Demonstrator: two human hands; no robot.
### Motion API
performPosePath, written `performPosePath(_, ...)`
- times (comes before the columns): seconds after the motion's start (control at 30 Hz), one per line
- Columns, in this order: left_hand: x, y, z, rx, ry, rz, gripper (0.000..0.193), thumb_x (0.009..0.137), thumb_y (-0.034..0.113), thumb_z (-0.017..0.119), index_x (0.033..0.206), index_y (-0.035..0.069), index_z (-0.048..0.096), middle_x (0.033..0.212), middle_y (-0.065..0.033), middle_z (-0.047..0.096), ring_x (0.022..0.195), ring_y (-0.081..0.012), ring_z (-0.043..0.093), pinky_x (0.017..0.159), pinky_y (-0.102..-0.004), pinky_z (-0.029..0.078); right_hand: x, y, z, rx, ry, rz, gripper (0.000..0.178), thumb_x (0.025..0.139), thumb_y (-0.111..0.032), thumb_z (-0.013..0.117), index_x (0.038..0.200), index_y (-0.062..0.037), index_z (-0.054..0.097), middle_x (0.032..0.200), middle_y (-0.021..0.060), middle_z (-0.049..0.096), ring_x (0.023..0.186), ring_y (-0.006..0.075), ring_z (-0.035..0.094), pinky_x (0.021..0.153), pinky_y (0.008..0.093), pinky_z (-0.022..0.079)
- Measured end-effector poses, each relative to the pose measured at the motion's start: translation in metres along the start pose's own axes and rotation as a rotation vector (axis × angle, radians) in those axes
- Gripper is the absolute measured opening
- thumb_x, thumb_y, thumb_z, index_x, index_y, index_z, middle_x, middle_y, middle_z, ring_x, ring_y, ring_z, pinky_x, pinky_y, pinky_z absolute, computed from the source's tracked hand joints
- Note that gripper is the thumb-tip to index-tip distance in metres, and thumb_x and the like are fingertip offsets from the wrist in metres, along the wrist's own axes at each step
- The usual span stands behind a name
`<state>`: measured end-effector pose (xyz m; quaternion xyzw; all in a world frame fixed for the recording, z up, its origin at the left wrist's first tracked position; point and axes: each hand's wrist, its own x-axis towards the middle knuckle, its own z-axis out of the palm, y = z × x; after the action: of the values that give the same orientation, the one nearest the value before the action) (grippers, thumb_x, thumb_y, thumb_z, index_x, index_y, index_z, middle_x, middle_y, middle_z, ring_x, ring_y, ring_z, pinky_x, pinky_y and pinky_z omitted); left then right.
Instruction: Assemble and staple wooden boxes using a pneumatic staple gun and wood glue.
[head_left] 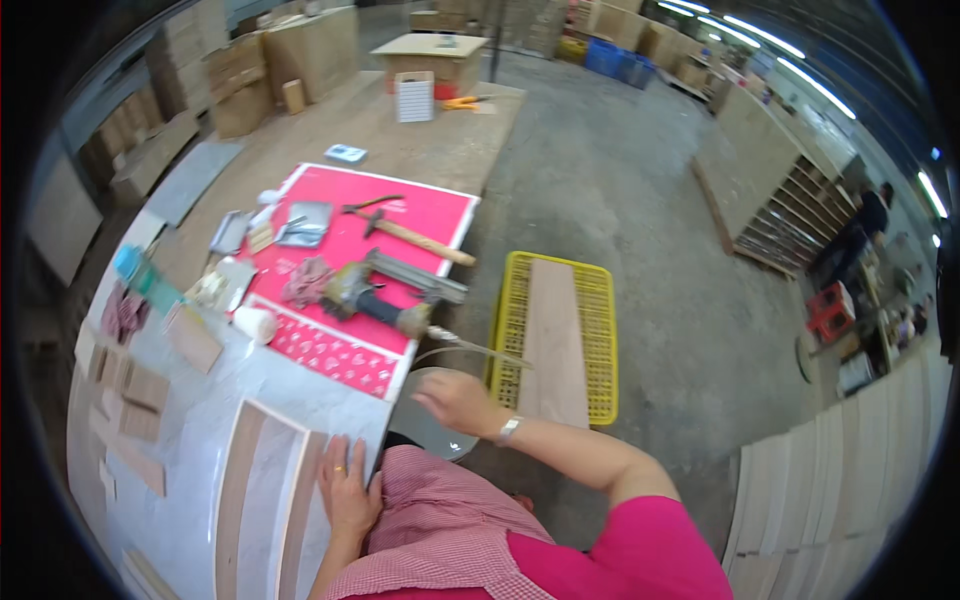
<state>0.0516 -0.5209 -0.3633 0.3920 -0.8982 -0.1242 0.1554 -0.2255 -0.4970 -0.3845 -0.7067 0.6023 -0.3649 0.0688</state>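
Note:
My left hand (350, 490), a ring on one finger, lies with stretched fingers at the table's edge. It is against or right beside a light wooden frame (295, 520) lying on the table. My right hand (458, 402) is over a round, pale translucent tub (428, 425) beside the table. Its fingers are curled together, and whatever they hold, if anything, is hidden. Ahead of my hands, on a pink sheet (335, 195), lie a pneumatic nail gun (415, 278) with a hose and a claw hammer (425, 240) with a wooden handle.
A yellow plastic crate (603, 340) stands on the floor to the right, a wooden board (555, 340) across it. Left on the table are a blue-capped bottle (150, 280), a white bottle (255, 323) and wood pieces (140, 395). A person (862, 225) stands far right near stacked shelves.

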Motion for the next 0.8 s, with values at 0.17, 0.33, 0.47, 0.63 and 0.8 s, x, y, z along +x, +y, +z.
performPosePath(0.17, -0.001, -0.002, 0.001, 0.018, -0.067, -0.009, 0.062, 0.079, 0.017, 0.067, 0.136, 0.004, 0.047, 0.145, -0.0202, 0.039, 0.137, -0.0372, 0.033, 0.111, -0.0519, 0.023, 0.077, -0.001, 0.084, 0.096, 0.034, -0.226, 0.013, 0.075, -0.006, 0.057, 0.087, -0.0012, 0.058, 0.091, 0.0154, 0.056, 0.090, 0.0338, 0.057, 0.080, 0.0411, 0.049)
performPosePath(0.33, 0.002, -0.004, 0.006, 0.087, -0.075, -0.039, 0.063, 0.081, 0.017, 0.065, 0.139, 0.004, 0.044, 0.147, -0.0194, 0.037, 0.138, -0.0376, 0.031, 0.112, -0.0519, 0.022, 0.096, 0.004, 0.106, 0.162, 0.170, -0.061, 0.011, 0.079, -0.012, 0.060, 0.082, -0.0029, 0.058, 0.086, 0.0143, 0.054, 0.086, 0.0322, 0.056, 0.081, 0.0399, 0.046)
performPosePath(0.47, 0.000, -0.006, 0.011, 0.121, -0.081, -0.005, 0.063, 0.081, 0.017, 0.065, 0.139, 0.004, 0.044, 0.147, -0.0198, 0.037, 0.138, -0.0387, 0.031, 0.111, -0.0525, 0.023, 0.090, 0.003, 0.100, 0.223, 0.225, 0.012, 0.011, 0.082, -0.014, 0.060, 0.081, -0.0034, 0.058, 0.085, 0.0132, 0.054, 0.086, 0.0314, 0.056, 0.080, 0.0404, 0.047)
performPosePath(0.63, 0.002, -0.013, 0.012, 0.198, 0.006, 0.075, 0.061, 0.083, 0.040, 0.066, 0.134, 0.009, 0.053, 0.139, -0.0201, 0.046, 0.129, -0.0402, 0.042, 0.105, -0.0569, 0.033, 0.089, 0.002, 0.109, 0.180, 0.245, -0.004, 0.011, 0.084, -0.015, 0.061, 0.086, -0.0038, 0.060, 0.087, 0.0119, 0.055, 0.084, 0.0295, 0.057, 0.077, 0.0404, 0.048)
performPosePath(0.8, 0.009, -0.016, 0.009, 0.358, 0.157, 0.261, 0.059, 0.082, 0.050, 0.067, 0.122, 0.008, 0.063, 0.127, -0.0189, 0.057, 0.117, -0.0405, 0.053, 0.100, -0.0575, 0.041, 0.089, 0.001, 0.116, 0.171, 0.301, 0.031, 0.013, 0.084, -0.017, 0.061, 0.085, -0.0038, 0.060, 0.086, 0.0117, 0.055, 0.083, 0.0295, 0.057, 0.077, 0.0404, 0.047)
